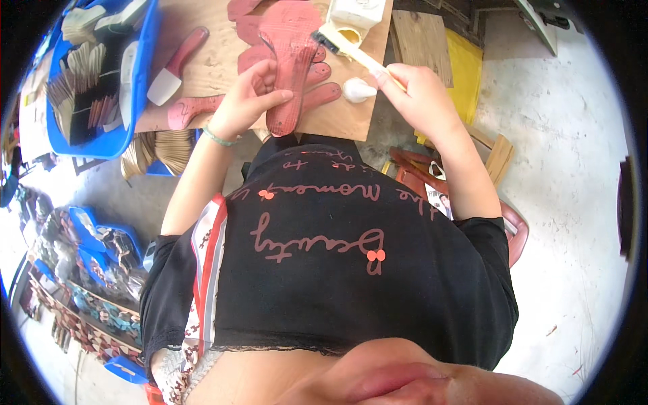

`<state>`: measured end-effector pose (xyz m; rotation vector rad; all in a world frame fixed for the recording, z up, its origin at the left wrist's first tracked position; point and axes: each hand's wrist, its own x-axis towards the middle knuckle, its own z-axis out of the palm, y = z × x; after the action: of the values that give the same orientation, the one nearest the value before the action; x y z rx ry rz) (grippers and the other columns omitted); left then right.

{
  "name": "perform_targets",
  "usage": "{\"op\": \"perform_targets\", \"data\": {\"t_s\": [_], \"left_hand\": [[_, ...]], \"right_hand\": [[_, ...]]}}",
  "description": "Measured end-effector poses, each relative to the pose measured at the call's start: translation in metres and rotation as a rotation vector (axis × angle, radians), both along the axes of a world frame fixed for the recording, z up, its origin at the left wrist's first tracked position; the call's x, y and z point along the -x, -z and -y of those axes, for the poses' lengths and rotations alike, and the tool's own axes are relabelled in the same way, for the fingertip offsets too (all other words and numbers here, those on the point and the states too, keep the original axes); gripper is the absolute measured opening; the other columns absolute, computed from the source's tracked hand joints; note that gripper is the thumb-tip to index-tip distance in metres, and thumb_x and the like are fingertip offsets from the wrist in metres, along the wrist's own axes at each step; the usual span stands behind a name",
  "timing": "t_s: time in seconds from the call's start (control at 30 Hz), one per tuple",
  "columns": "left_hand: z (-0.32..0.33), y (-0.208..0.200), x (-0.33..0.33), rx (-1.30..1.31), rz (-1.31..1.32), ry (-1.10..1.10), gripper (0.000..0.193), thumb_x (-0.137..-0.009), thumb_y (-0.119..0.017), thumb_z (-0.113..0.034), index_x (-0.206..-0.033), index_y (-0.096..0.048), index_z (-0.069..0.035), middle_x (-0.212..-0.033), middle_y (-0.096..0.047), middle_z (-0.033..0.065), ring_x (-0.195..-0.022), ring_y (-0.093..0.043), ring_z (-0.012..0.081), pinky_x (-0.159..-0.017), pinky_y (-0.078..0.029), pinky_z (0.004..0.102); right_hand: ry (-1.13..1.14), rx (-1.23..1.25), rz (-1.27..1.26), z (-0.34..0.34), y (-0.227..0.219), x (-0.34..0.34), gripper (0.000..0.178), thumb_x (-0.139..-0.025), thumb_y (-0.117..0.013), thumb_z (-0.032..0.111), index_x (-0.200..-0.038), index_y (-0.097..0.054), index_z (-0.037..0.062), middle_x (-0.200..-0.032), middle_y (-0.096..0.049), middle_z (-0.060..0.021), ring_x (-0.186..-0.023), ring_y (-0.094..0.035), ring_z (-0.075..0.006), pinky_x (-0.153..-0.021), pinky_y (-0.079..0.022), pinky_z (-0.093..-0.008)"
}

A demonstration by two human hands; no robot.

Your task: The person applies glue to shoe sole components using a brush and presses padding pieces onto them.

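On the wooden work table [212,64], my left hand [251,98] grips a red insole-shaped piece [291,50] at its narrow near end, thumb on top and fingers at its left edge. My right hand [417,96] is closed around the pale handle of a brush [358,55]. Its dark bristles sit at the right edge of the red piece; whether they touch it I cannot tell. Several more red insole pieces [322,94] lie fanned out beneath. Just beyond the brush stands a white container [354,12] with a yellowish opening.
A scraper [177,67] with a red handle and white blade lies on the table's left. Near the right edge rests a white lump [358,90]. Blue baskets [147,67] with bundled pieces stand at left. A wooden board [422,47] and yellow sheet [466,74] are at right.
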<state>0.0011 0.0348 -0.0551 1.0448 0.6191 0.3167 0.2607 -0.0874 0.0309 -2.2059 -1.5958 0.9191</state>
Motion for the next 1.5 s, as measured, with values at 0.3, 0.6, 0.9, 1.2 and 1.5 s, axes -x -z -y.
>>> {"op": "perform_targets", "data": {"t_s": [0.3, 0.6, 0.9, 1.2, 1.5], "left_hand": [[-0.003, -0.006, 0.022, -0.004, 0.043, 0.156, 0.037, -0.087, -0.062, 0.002, -0.122, -0.05, 0.0, -0.116, -0.06, 0.0052, -0.108, -0.057, 0.0105, -0.095, -0.044, 0.0263], [-0.009, 0.012, 0.042, -0.286, -0.027, 0.089, 0.035, -0.088, -0.061, 0.002, -0.122, -0.051, 0.003, -0.114, -0.06, 0.0059, -0.108, -0.055, 0.0119, -0.094, -0.043, 0.0273], [-0.009, -0.02, 0.036, -0.686, -0.273, 0.177, 0.031, -0.083, -0.068, -0.002, -0.11, -0.056, 0.005, -0.098, -0.063, 0.0092, -0.096, -0.057, 0.0135, -0.087, -0.045, 0.029], [-0.007, -0.021, 0.043, -0.908, -0.19, 0.087, 0.033, -0.08, -0.066, -0.004, -0.112, -0.056, -0.001, -0.084, -0.059, 0.0173, -0.072, -0.059, 0.0298, -0.069, -0.048, 0.035], [-0.008, -0.015, 0.049, -0.815, -0.272, 0.164, 0.03, -0.081, -0.068, -0.007, -0.108, -0.058, 0.002, -0.09, -0.063, 0.0195, -0.084, -0.064, 0.0308, -0.078, -0.048, 0.033]], "right_hand": [[0.05, -0.015, 0.086, -0.036, 0.007, -0.029, 0.048, -0.091, -0.054, 0.046, -0.075, -0.059, 0.002, -0.062, -0.054, -0.0167, -0.058, -0.051, -0.032, -0.058, -0.041, -0.0392], [0.1, -0.14, 0.014, -0.037, -0.031, -0.025, 0.049, -0.092, -0.054, 0.047, -0.075, -0.059, 0.0018, -0.055, -0.047, -0.0057, -0.052, -0.043, -0.016, -0.054, -0.038, -0.0343], [-0.385, -0.289, 0.21, -0.042, -0.061, 0.051, 0.035, -0.087, -0.058, 0.039, -0.07, -0.067, 0.0095, -0.059, -0.06, -0.0097, -0.056, -0.061, -0.0303, -0.052, -0.048, -0.041], [-0.417, -0.27, 0.423, -0.06, -0.079, 0.046, 0.031, -0.087, -0.058, 0.037, -0.078, -0.07, 0.0098, -0.063, -0.062, -0.0114, -0.058, -0.062, -0.0318, -0.055, -0.05, -0.0409], [-0.226, -0.14, 0.289, -0.075, -0.069, -0.006, 0.047, -0.092, -0.056, 0.042, -0.072, -0.054, -0.0006, -0.057, -0.045, -0.012, -0.052, -0.042, -0.0237, -0.054, -0.038, -0.0357]]}}
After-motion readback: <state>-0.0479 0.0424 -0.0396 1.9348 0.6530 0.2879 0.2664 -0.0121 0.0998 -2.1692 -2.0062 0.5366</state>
